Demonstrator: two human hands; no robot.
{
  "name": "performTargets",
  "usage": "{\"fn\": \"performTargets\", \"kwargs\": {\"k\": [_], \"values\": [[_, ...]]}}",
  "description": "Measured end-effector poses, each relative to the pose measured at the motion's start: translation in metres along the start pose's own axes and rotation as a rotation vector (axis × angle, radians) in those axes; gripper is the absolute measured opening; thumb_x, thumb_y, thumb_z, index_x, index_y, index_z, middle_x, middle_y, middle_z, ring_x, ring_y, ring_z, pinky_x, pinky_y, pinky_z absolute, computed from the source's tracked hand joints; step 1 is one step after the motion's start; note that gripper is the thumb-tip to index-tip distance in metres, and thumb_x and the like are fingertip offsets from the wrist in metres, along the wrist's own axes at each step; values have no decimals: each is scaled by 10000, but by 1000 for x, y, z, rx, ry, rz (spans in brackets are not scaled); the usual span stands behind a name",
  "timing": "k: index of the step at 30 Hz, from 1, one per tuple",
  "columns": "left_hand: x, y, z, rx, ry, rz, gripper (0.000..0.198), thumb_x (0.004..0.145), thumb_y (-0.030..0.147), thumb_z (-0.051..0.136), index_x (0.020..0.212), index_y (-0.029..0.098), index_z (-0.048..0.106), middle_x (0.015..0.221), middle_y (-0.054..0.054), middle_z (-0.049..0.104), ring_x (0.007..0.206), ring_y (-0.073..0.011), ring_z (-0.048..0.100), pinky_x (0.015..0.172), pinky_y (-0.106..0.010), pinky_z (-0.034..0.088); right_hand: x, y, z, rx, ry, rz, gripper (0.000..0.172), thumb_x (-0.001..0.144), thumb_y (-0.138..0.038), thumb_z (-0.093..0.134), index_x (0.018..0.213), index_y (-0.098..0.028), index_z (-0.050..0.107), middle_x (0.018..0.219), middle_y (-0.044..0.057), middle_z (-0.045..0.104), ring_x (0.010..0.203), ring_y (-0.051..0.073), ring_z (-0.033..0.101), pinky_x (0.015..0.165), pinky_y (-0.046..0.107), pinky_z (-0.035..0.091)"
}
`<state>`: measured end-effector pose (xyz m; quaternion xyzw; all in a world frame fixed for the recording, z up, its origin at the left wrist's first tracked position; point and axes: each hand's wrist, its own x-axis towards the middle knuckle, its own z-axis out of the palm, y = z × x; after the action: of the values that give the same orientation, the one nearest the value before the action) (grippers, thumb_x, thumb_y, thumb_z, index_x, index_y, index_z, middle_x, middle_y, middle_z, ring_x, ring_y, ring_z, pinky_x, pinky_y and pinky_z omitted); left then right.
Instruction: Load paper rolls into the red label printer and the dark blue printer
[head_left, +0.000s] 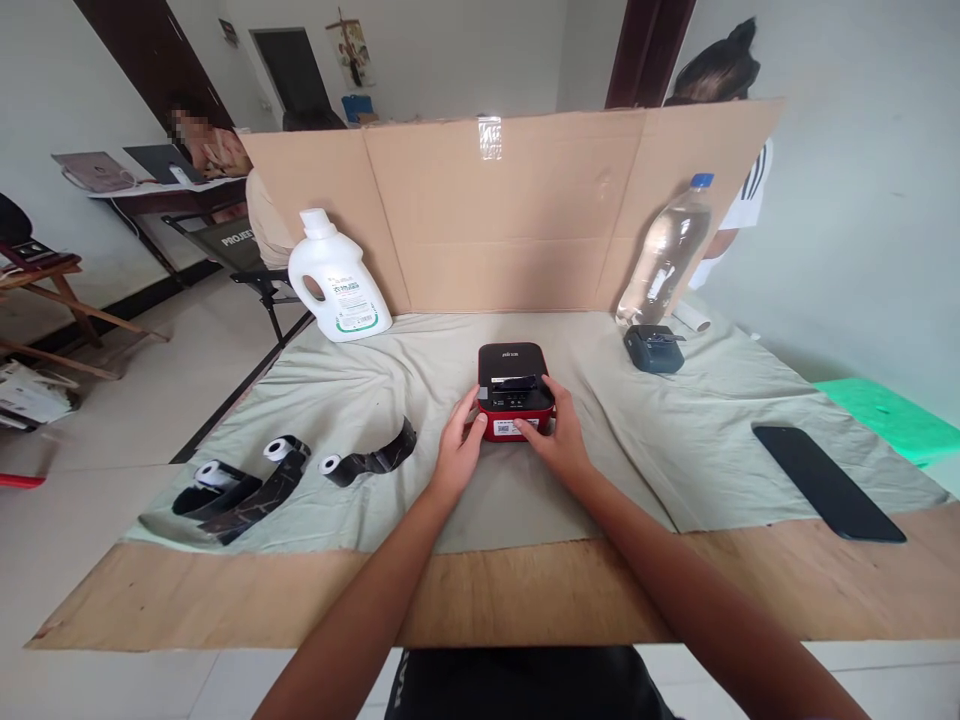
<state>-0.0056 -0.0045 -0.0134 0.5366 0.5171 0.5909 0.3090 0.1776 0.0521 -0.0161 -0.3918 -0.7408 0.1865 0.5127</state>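
A small label printer, black on top with a red lower body, sits on the cloth in the middle of the table. A dark strip lies across the slot in its top, and a white sticker marks its near side. My left hand grips its left side, thumb at the near corner. On the opposite side, my right hand has its fingers along the edge and its thumb on the front by the sticker. The undersides of the fingers are partly hidden.
To the left lie several partly unrolled black label rolls. A white jug and a water bottle stand against a cardboard screen. A dark small device and a phone lie right. People sit beyond.
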Motion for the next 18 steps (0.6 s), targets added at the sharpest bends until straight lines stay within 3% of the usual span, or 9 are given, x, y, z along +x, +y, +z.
{"fn": "performTargets", "kwargs": {"k": [5, 8, 14, 18], "values": [[3, -3, -5, 57, 33, 64, 341, 986, 362, 517, 1288, 243, 620, 1347, -88, 606, 1279, -217, 573, 1036, -353, 520, -1, -1, -1, -25, 2, 18, 639, 836, -422, 718, 1391, -243, 459, 1421, 155, 473, 1410, 304, 432, 1149, 523, 423], [3, -1, -9, 143, 14, 91, 350, 988, 362, 510, 1298, 235, 613, 1297, -92, 624, 1217, -209, 602, 1000, -345, 533, -1, -2, -1, -36, -7, 27, 631, 833, -424, 721, 1380, -237, 467, 1439, 165, 437, 1462, 308, 364, 1159, 525, 411], [4, 13, -16, 428, -45, 56, 365, 1030, 385, 404, 1312, 261, 599, 1284, -60, 683, 1158, -218, 647, 982, -352, 504, -1, -1, 0, -23, -5, 49, 642, 833, -432, 714, 1394, -257, 456, 1472, 157, 403, 1469, 300, 356, 1145, 521, 431], [9, 27, -16, 590, -66, -28, 342, 1030, 429, 396, 1257, 279, 604, 988, -26, 745, 910, -213, 693, 798, -304, 489, -1, 0, 1, -1, -6, 67, 645, 810, -435, 733, 1374, -255, 477, 1488, 158, 387, 1469, 308, 354, 1119, 514, 459]]}}
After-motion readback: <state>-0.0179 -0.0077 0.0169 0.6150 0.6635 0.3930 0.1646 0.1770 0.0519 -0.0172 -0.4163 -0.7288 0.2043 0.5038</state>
